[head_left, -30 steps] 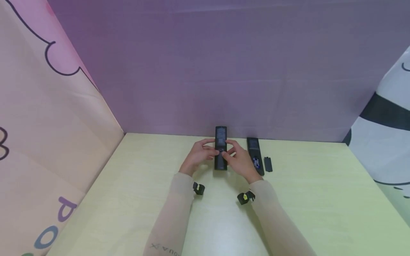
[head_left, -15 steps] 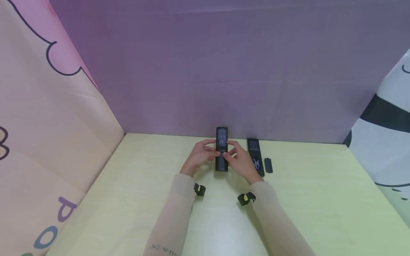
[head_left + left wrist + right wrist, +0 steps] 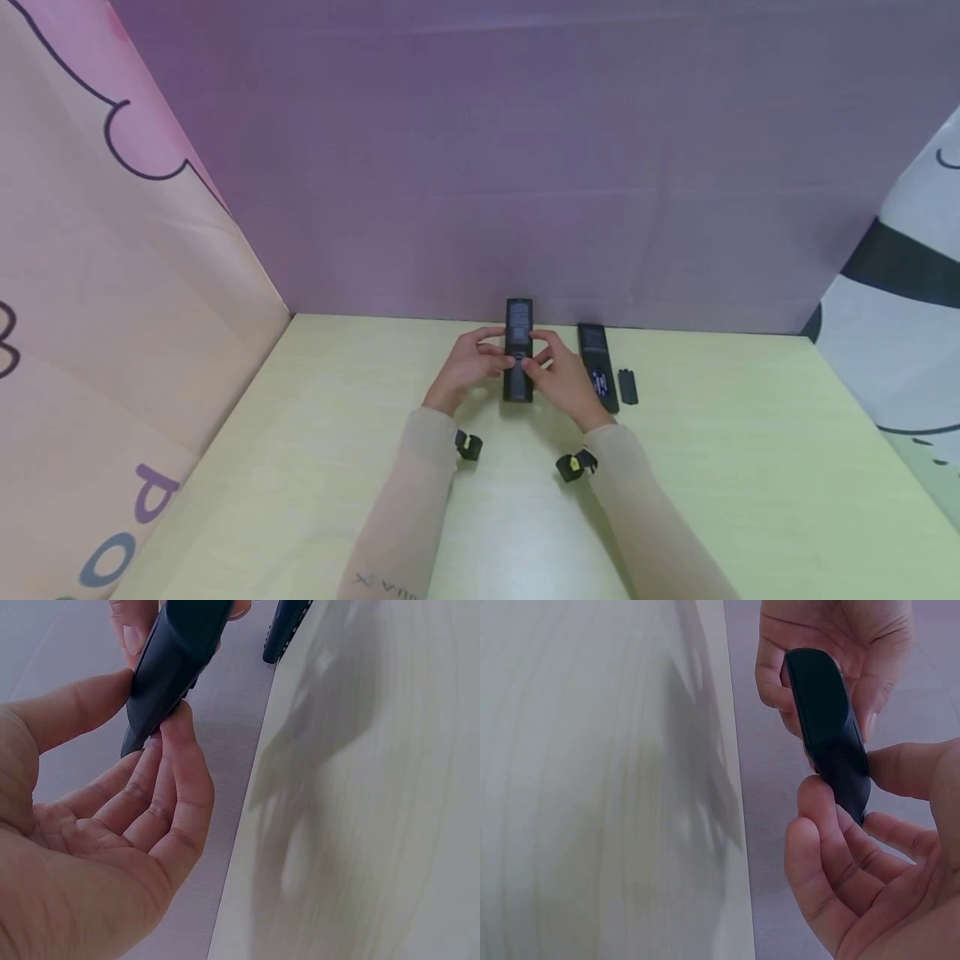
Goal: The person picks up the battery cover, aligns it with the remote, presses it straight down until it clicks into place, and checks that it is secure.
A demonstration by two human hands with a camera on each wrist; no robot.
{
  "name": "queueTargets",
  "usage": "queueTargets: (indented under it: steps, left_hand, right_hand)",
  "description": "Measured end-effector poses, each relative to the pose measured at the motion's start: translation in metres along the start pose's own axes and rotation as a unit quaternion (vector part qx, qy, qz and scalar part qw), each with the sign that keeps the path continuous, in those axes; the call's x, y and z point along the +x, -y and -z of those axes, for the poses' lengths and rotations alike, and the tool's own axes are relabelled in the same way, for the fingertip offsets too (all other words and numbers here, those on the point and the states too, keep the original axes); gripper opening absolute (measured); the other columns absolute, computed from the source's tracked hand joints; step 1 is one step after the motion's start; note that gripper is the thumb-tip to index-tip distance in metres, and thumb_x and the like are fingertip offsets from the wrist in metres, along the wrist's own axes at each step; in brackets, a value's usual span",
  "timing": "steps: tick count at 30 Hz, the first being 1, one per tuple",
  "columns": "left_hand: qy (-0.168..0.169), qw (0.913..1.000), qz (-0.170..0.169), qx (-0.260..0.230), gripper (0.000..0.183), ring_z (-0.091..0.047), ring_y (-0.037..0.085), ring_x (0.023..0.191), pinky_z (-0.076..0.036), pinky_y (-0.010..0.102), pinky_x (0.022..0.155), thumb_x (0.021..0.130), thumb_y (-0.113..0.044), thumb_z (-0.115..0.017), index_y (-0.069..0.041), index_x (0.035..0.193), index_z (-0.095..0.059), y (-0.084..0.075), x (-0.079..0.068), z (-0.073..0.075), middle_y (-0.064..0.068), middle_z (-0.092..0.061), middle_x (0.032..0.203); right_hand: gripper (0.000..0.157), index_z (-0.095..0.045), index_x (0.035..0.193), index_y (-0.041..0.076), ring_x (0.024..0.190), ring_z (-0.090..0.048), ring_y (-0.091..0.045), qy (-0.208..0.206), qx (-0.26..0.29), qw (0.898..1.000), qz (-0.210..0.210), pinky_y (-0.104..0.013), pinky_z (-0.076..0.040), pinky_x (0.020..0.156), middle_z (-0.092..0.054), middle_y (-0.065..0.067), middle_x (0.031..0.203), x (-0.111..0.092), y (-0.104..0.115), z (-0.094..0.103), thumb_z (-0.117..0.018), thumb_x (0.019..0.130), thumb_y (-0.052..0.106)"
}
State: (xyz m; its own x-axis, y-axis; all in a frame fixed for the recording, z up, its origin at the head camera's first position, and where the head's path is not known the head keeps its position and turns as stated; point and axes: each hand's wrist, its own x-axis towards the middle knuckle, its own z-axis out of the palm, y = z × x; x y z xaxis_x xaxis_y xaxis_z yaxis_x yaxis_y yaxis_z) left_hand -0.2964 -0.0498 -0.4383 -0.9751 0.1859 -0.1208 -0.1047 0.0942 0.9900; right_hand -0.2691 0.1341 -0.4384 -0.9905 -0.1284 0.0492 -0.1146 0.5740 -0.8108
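Both hands hold a black remote control (image 3: 519, 319) raised above the table, its labelled back face toward the head camera. My left hand (image 3: 467, 368) grips its left side, thumb on the back and fingers underneath, as the left wrist view shows on the remote's dark body (image 3: 176, 660). From the other side my right hand (image 3: 561, 380) pinches it in the same manner, both thumbs close together near its middle. To the right lies a second black remote (image 3: 594, 343) with its battery compartment open and blue batteries (image 3: 600, 382) inside. A small black battery cover (image 3: 627, 387) rests beside it.
The pale wooden table (image 3: 345, 467) ends at a purple backdrop (image 3: 525, 167) close behind the remotes. Printed cloth panels stand at the left (image 3: 112, 292) and right (image 3: 900, 317). Small black wrist devices (image 3: 470, 446) sit on the inner sides of both sleeves.
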Motion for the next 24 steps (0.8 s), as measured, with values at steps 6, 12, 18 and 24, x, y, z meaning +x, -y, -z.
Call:
queueTargets:
  steps: [6,12,18,24]
  left_hand:
    - [-0.002,1.0000,0.002,0.003,0.057,-0.067,0.015,0.081,-0.056,0.030,0.073,0.084,0.002,-0.078,-0.015,0.137,-0.064,0.0013,0.0005,-0.0011,0.009,-0.072,0.097]
    - [-0.004,0.9999,0.004,0.009,0.057,-0.067,0.015,0.081,-0.056,0.031,0.075,0.084,0.001,-0.079,-0.015,0.137,-0.064,0.0006,0.0001,-0.0020,0.011,-0.074,0.100]
    - [-0.007,0.9998,0.002,0.016,0.057,-0.066,0.015,0.080,-0.055,0.029,0.071,0.084,0.001,-0.078,-0.014,0.137,-0.064,0.0000,-0.0004,-0.0028,0.011,-0.074,0.098]
    - [-0.007,0.9998,-0.006,0.020,0.058,-0.067,0.014,0.080,-0.059,0.033,0.075,0.084,0.004,-0.076,-0.010,0.138,-0.062,0.0009,-0.0008,-0.0036,0.015,-0.074,0.099]
  right_hand:
    - [0.052,-0.044,0.149,0.019,0.074,-0.068,-0.018,0.000,-0.002,1.000,-0.006,-0.030,-0.053,0.065,-0.068,-0.013,0.106,-0.0011,0.0002,0.0000,-0.064,0.101,0.024]
    - [0.052,-0.044,0.150,0.018,0.073,-0.069,-0.017,0.001,-0.006,1.000,-0.005,-0.030,-0.052,0.065,-0.069,-0.013,0.106,-0.0022,0.0011,0.0003,-0.063,0.101,0.024]
    - [0.054,-0.043,0.150,0.016,0.074,-0.069,-0.018,0.003,-0.007,1.000,-0.001,-0.031,-0.052,0.065,-0.069,-0.013,0.106,-0.0022,-0.0004,-0.0006,-0.063,0.101,0.024]
    - [0.055,-0.042,0.149,0.010,0.075,-0.070,-0.018,0.002,-0.004,1.000,-0.006,-0.030,-0.052,0.065,-0.068,-0.013,0.108,-0.0005,-0.0031,-0.0038,-0.064,0.100,0.023]
